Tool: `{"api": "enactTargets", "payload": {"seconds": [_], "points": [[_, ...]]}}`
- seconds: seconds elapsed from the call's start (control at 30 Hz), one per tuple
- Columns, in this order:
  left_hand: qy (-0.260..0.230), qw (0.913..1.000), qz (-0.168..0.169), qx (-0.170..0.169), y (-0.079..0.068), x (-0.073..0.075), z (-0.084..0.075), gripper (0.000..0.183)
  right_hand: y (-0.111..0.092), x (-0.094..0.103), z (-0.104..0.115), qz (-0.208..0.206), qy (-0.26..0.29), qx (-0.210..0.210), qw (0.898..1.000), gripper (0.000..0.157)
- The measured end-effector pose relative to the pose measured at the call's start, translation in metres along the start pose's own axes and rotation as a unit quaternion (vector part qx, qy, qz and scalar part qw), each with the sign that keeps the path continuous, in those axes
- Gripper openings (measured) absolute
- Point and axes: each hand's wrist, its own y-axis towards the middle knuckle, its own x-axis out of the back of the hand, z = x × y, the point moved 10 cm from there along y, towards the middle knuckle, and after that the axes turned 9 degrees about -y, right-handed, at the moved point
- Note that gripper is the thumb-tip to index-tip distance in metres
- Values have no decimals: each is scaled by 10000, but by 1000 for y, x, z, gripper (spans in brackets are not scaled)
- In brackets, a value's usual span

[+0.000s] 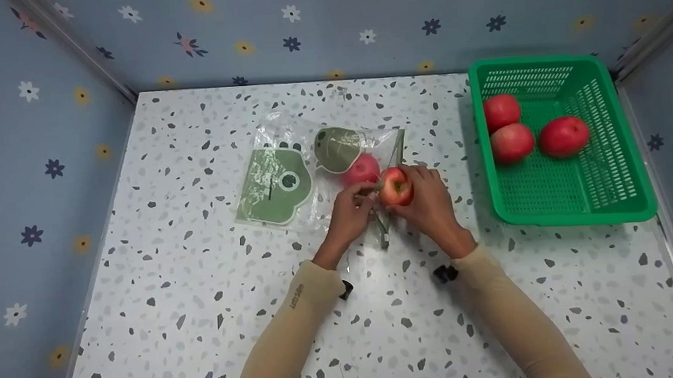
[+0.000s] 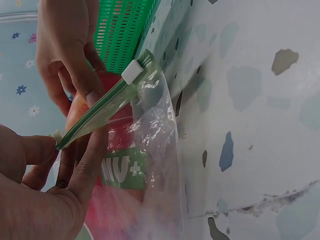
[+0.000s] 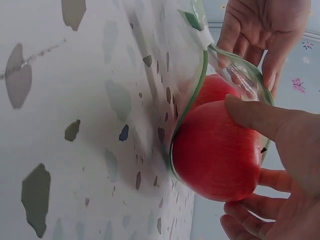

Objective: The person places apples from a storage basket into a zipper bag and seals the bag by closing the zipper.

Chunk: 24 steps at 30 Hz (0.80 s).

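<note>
A clear zip bag with green cartoon prints (image 1: 272, 185) lies on the speckled table, its mouth toward the right. My left hand (image 1: 348, 212) pinches the bag's green zip edge (image 2: 95, 112) between thumb and fingers. In my right hand (image 1: 433, 199), a red apple (image 1: 396, 187) is gripped with the thumb on one side and the fingers on the other. That apple sits in the open mouth, framed by the green strip in the right wrist view. Another apple (image 1: 361, 170) shows inside the bag. A white slider (image 2: 132, 71) sits near one end of the zip.
To the right stands a green plastic basket (image 1: 641, 187) holding three red apples, two at its left side and one apple (image 1: 563, 137) nearer its middle. Flower-patterned walls (image 1: 328, 25) border the white speckled table (image 1: 172, 325) at the back and sides.
</note>
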Motion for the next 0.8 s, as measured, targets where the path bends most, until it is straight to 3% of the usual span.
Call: {"api": "enactTargets", "payload": {"seconds": [0.33,0.67,0.8], "points": [[247,9997,-9,64,0,0,-1,23,6,-10,-1,97,114,-264,9995,86],[380,9982,88,-457,0,-1,-10,24,7,-16,0,38,365,-206,9991,81],[276,9987,94,-423,0,-2,-10,23,5,-18,0,61,337,-151,9993,80]]}}
